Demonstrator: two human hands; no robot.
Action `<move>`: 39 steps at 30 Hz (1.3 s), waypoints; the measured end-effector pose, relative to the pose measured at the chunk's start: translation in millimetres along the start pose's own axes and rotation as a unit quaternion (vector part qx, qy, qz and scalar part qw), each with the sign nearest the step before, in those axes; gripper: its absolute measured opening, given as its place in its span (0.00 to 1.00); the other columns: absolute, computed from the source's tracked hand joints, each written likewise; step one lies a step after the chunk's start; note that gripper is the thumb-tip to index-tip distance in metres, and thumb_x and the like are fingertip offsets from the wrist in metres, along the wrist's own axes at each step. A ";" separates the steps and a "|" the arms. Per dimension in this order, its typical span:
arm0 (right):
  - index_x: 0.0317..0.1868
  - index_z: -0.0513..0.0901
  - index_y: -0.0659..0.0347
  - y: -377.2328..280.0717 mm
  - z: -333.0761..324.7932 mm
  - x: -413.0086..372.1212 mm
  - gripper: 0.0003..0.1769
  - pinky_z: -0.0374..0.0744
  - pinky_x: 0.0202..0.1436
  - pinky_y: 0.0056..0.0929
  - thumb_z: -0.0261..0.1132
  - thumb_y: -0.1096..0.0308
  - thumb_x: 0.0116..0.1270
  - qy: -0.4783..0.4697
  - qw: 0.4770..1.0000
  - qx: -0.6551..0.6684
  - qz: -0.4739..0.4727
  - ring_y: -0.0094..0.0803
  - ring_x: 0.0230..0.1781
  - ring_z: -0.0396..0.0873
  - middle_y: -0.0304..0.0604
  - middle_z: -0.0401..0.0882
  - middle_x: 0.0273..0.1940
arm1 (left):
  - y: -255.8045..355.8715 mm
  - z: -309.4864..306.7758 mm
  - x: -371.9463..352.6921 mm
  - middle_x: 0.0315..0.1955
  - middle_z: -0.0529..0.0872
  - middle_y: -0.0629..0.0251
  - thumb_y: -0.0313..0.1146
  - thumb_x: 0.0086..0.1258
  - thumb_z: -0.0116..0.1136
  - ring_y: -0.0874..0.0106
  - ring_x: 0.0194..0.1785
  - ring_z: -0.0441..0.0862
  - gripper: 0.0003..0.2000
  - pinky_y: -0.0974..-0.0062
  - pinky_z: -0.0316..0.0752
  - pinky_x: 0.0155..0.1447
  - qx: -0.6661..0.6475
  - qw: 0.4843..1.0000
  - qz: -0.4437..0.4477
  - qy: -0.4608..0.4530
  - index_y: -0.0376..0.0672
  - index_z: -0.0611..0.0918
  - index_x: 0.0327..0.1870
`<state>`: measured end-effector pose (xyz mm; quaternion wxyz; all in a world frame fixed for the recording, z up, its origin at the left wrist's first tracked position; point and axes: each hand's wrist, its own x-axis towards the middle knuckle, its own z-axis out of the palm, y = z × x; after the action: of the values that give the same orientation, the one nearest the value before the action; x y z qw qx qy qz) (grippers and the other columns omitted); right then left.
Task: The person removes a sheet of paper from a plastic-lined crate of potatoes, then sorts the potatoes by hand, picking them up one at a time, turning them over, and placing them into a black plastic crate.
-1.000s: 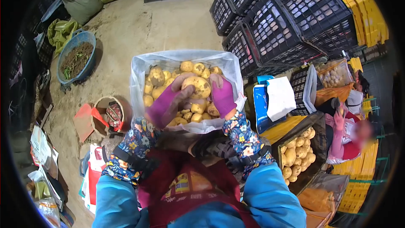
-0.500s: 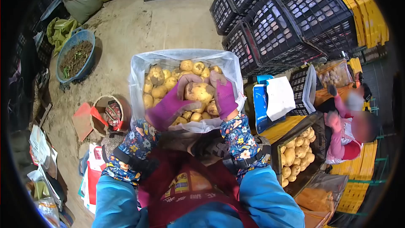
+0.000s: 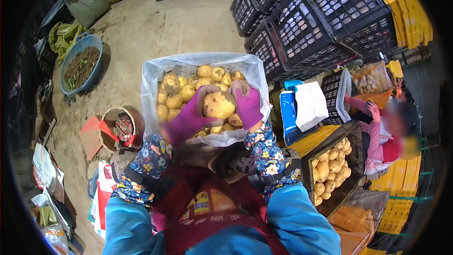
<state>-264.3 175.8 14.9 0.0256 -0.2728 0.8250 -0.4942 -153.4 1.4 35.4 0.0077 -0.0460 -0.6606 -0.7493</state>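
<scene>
Both my hands wear purple gloves and are over a crate lined with white plastic (image 3: 153,82), which holds many yellow potatoes (image 3: 174,100). My left hand (image 3: 186,120) is wrapped round the left side of a large potato (image 3: 219,105) with brown patches on its skin. My right hand (image 3: 247,103) is at the potato's upper right side, its fingers bent and pressed together against it. Whether anything small sits in the right fingers is hidden.
To the right stands a crate of potatoes (image 3: 332,167), with a blue box and white paper (image 3: 311,106) above it. Black crates (image 3: 302,28) are stacked at the upper right. A blue tub of soil (image 3: 82,66) and a bucket (image 3: 120,130) stand left. Another person (image 3: 377,132) works at far right.
The large potato has turned in my hands, showing a plainer yellow face. My right fingers have shifted slightly over it. The other person's arms and head have moved.
</scene>
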 end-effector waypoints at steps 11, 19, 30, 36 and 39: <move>0.53 0.81 0.63 1.4 6.2 -1.9 0.17 0.79 0.42 0.42 0.62 0.64 0.68 -0.072 0.984 -0.127 -0.102 0.49 0.38 0.83 0.53 0.85 0.41 | -3.6 2.9 1.4 0.57 0.73 0.63 0.28 0.57 0.71 0.68 0.65 0.70 0.30 0.68 0.64 0.71 0.134 0.984 0.102 0.057 0.41 0.71 0.61; 0.70 0.70 0.56 77.3 20.1 33.2 0.32 0.75 0.64 0.44 0.63 0.56 0.68 -0.094 0.987 -0.042 0.124 0.50 0.60 0.78 0.56 0.78 0.61 | 40.2 -14.8 -9.4 0.51 0.79 0.64 0.28 0.64 0.66 0.69 0.53 0.80 0.25 0.68 0.77 0.57 -0.327 0.921 -0.080 0.196 0.46 0.71 0.62; 0.59 0.82 0.41 131.1 146.5 11.6 0.32 0.79 0.56 0.42 0.73 0.64 0.50 -0.430 0.760 -0.461 -0.157 0.46 0.54 0.80 0.45 0.79 0.54 | -10.6 -60.3 -21.3 0.55 0.80 0.56 0.24 0.57 0.76 0.62 0.58 0.80 0.36 0.66 0.79 0.62 0.370 0.875 0.156 0.271 0.38 0.67 0.66; 0.62 0.77 0.58 105.1 54.9 41.2 0.40 0.79 0.58 0.37 0.82 0.57 0.50 -0.300 0.951 -0.040 0.070 0.35 0.56 0.79 0.48 0.80 0.56 | -1.2 -54.6 -4.2 0.54 0.80 0.54 0.38 0.69 0.67 0.68 0.57 0.78 0.27 0.70 0.76 0.60 -0.039 0.951 -0.056 0.303 0.38 0.72 0.66; 0.63 0.74 0.64 40.8 20.7 32.6 0.40 0.76 0.60 0.29 0.81 0.61 0.53 -0.235 0.943 0.199 0.128 0.29 0.55 0.77 0.43 0.79 0.55 | 9.7 -22.3 2.0 0.52 0.80 0.53 0.40 0.67 0.69 0.69 0.56 0.78 0.30 0.70 0.75 0.59 -0.059 0.942 -0.129 0.305 0.39 0.72 0.68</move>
<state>-302.8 158.5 -22.2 0.3360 -0.2626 0.7081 -0.5628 -156.1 -21.8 42.5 0.1094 0.2706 -0.5815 -0.7594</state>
